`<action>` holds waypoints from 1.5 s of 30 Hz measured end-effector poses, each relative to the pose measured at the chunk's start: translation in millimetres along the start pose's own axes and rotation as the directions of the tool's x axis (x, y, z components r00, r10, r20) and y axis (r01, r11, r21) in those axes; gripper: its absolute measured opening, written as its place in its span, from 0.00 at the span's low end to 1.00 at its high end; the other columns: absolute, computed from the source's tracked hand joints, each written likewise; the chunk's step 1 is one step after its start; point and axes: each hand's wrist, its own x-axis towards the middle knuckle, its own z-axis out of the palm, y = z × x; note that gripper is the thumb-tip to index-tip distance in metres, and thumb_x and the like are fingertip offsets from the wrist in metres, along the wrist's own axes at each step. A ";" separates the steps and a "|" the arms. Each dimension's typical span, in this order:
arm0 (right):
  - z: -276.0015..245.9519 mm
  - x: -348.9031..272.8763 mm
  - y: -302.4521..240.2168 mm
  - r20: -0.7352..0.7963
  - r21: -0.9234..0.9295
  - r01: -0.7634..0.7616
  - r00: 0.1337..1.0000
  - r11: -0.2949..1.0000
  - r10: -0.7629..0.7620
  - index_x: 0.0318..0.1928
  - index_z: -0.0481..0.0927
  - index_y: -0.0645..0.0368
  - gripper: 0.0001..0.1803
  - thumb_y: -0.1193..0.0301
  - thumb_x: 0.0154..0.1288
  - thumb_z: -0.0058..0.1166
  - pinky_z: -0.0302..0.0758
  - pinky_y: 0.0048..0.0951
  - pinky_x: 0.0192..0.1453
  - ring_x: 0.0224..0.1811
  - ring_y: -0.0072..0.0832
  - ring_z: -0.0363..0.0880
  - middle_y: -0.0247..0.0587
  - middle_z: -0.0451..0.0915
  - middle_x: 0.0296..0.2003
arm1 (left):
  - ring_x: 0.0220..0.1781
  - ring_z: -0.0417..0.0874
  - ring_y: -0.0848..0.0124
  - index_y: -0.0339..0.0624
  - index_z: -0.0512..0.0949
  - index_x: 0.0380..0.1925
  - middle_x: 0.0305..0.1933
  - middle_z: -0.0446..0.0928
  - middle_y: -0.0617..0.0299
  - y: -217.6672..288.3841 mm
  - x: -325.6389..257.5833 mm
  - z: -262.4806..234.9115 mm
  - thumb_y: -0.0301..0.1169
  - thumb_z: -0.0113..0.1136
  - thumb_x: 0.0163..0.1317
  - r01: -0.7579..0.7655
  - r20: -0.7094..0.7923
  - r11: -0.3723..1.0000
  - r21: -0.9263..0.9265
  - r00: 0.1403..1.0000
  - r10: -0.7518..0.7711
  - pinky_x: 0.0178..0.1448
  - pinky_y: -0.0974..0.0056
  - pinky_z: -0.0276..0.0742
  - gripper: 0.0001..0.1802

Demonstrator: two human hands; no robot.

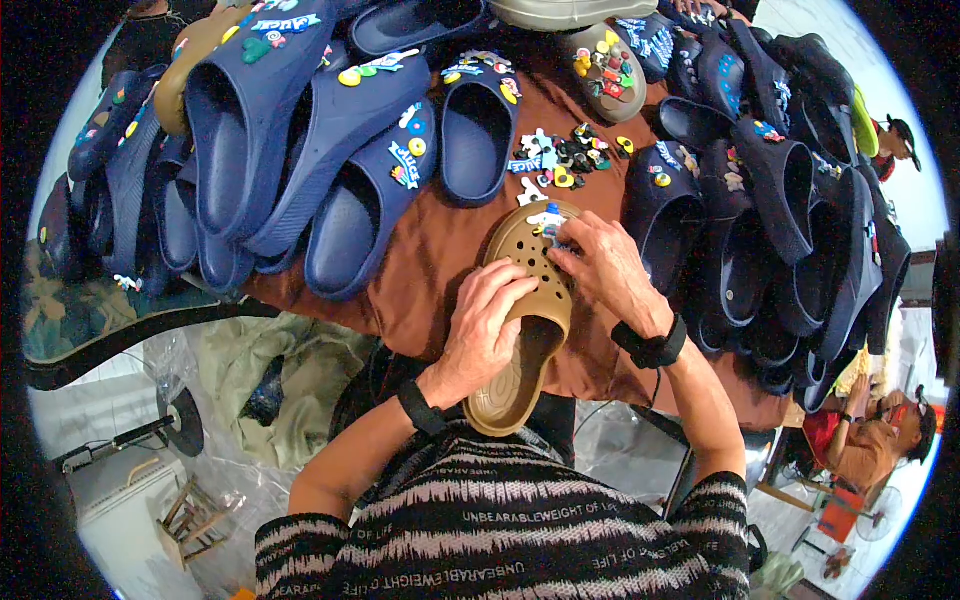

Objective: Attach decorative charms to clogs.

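Note:
A brown clog (552,303) with a holed upper lies in front of me, its toe pointing away and its heel over the table's near edge. My left hand (482,318) grips it from the left, fingers resting on the upper. At the toe, my right hand (612,268) has its thumb and fingers pinched at a small white-and-blue shoe charm (547,219); the fingertips partly hide the piece. Just beyond the toe sits a heap of loose charms (578,158), mostly black, white and yellow. A single white charm (529,192) lies right beside the clog.
Navy clogs with charms (365,215) are piled on the left, and dark clogs (735,235) on the right. A decorated taupe clog (606,75) stands at the back. Brown cloth (410,315) covers the table. Other people (880,440) are at the far right.

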 end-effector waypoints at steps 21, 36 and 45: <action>0.0 -16.2 21.0 -0.053 0.358 0.086 0.996 0.930 -0.072 0.47 0.84 0.58 0.12 0.79 0.63 0.60 0.79 0.41 0.52 0.48 0.49 0.82 0.49 0.82 0.42 | 0.72 0.69 0.48 0.38 0.76 0.58 0.63 0.73 0.49 -0.5 -0.4 0.6 0.14 0.54 0.52 0.019 0.020 1.000 0.020 1.000 -0.020 0.77 0.48 0.63 0.29; 34.4 62.0 91.3 -0.129 -0.041 -0.350 0.931 0.936 0.343 0.46 0.85 0.62 0.13 0.66 0.68 0.59 0.79 0.47 0.50 0.46 0.51 0.85 0.55 0.86 0.41 | 0.71 0.70 0.48 0.38 0.77 0.57 0.63 0.73 0.49 -5.2 -2.2 4.6 0.14 0.54 0.50 0.009 0.006 1.000 0.028 1.000 -0.010 0.77 0.47 0.64 0.30; 41.8 53.3 105.3 -0.130 0.057 -0.239 0.961 0.969 0.245 0.46 0.81 0.59 0.12 0.70 0.62 0.62 0.79 0.50 0.52 0.51 0.52 0.82 0.53 0.83 0.45 | 0.71 0.70 0.48 0.38 0.77 0.57 0.63 0.73 0.50 -2.9 -0.4 3.3 0.14 0.55 0.50 0.016 0.001 0.999 0.030 1.000 -0.016 0.77 0.48 0.64 0.30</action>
